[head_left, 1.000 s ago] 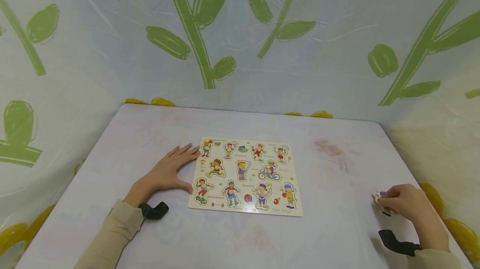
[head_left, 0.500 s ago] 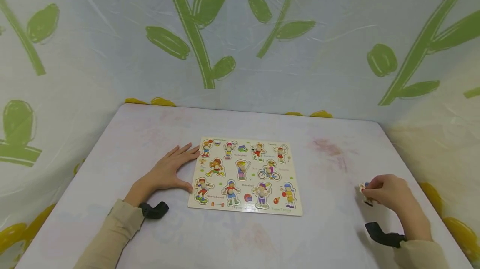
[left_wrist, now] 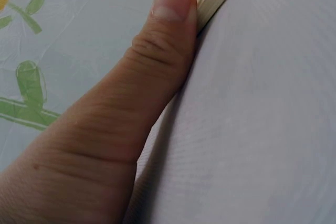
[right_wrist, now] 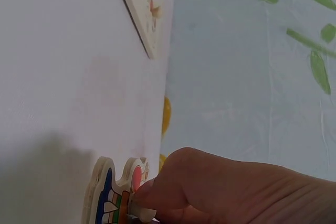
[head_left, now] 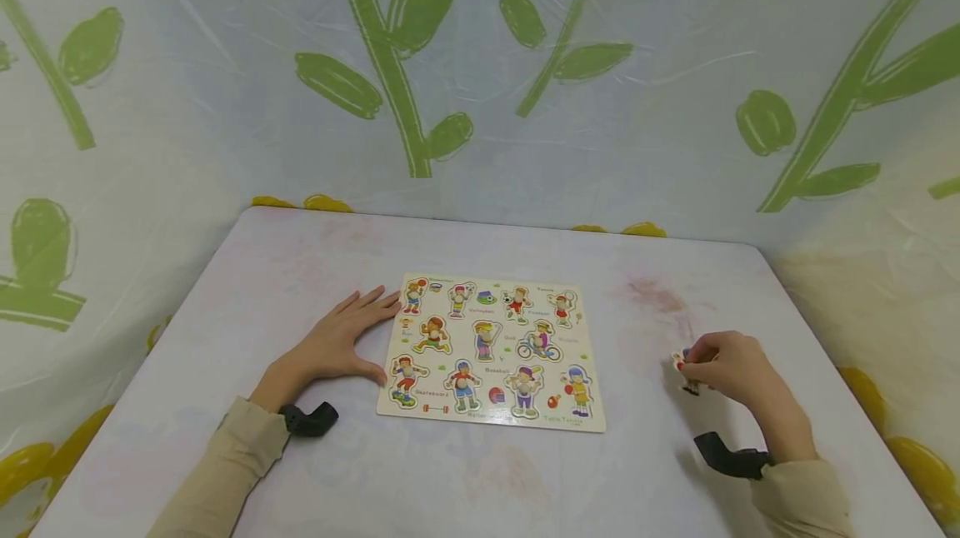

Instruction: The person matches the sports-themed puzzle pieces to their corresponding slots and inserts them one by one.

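The wooden puzzle board (head_left: pixel 433 381) lies flat on the table, with several sports figures set across it. My left hand (head_left: pixel 330 344) has its fingers spread along the board's left edge. In the left wrist view its thumb (left_wrist: pixel 170 9) is right at the board's corner edge. To the right of the board, my right hand (head_left: pixel 738 367) pinches a small puzzle piece (right_wrist: pixel 107 203), which shows blue, orange and red paint in the right wrist view. A pale knob (right_wrist: pixel 143 212) on the piece is between thumb and finger. The hand covers part of the piece.
A pale table (head_left: pixel 480 480) bears the board, with faint reddish stains (head_left: pixel 656 296) at right. Behind it hangs a curtain (head_left: pixel 637 130) printed with green leaves and yellow flowers. Each wrist wears a black camera mount, such as the right mount (head_left: pixel 727 459).
My right hand has moved left across the table toward the board, carrying the puzzle piece. My left hand and the board have kept their places.
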{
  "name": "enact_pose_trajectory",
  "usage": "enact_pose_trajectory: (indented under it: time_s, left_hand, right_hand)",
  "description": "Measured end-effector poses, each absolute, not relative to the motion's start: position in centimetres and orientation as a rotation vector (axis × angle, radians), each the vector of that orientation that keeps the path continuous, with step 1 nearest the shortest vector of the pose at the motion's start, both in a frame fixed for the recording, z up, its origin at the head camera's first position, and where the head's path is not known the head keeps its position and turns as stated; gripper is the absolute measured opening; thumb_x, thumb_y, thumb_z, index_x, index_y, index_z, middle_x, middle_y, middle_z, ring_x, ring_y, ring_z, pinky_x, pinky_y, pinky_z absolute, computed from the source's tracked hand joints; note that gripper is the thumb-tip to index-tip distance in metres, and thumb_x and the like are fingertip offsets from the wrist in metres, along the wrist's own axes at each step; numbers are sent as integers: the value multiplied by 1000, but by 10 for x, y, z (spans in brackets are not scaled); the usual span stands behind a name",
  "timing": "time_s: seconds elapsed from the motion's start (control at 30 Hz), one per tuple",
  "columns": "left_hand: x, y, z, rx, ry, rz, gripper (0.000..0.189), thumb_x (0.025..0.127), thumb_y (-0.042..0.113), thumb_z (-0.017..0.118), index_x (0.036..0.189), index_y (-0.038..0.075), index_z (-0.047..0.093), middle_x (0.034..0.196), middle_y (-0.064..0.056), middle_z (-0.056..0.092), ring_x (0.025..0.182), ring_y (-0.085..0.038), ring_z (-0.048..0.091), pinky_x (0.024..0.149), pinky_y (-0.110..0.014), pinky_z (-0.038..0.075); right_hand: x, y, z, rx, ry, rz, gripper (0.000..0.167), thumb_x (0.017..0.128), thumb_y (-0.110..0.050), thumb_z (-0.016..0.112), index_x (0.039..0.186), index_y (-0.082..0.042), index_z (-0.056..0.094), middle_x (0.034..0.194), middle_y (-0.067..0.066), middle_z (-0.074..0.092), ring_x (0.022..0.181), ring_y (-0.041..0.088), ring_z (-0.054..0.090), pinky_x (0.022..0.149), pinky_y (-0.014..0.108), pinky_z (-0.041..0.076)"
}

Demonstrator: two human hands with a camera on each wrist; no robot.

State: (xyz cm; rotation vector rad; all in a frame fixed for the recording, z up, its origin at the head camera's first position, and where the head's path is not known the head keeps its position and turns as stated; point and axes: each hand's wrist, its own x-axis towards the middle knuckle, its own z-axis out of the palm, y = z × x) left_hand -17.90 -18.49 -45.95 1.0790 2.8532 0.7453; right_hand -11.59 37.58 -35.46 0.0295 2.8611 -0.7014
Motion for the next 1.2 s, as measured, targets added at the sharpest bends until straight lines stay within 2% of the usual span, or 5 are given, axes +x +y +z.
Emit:
enact_pose_trajectory:
  time_s: [0.33,0.57,0.73,1.2]
  left_hand:
    - [-182,-185,-465,1090,2852,737,118,62,81,70,154,15,38,162,-1,28,151,-28,15,122,-50,8]
    - [-182,-185,-465,1080,2860,722,118,61,82,69,154,16,38,162,0,28,151,-28,15,123,-50,8]
    - [-181,-185,-464,1076,2856,728,119,61,81,70,154,15,38,162,0,28,151,-28,15,123,-50,7]
    - [-180,-187,-463,1096,2862,747,118,61,80,72,154,14,39,162,-2,29,151,-30,17,122,-52,10]
  right_hand:
    - [-122,335,-354,-61,2848,-763,11,78,-10,75,77,-5,66,70,2,62,62,17,56,52,31,50]
    - [-122,305,-354,-93,2826,-747,12,78,-11,76,79,-6,65,74,3,60,68,19,53,56,31,48]
    - [-119,285,-354,-155,2800,-775,15,78,-10,78,80,-6,64,72,2,59,66,18,52,56,31,47]
    - [-114,250,-372,-331,2773,-799,20,71,-3,78,71,-10,60,64,-2,55,61,14,49,52,26,42]
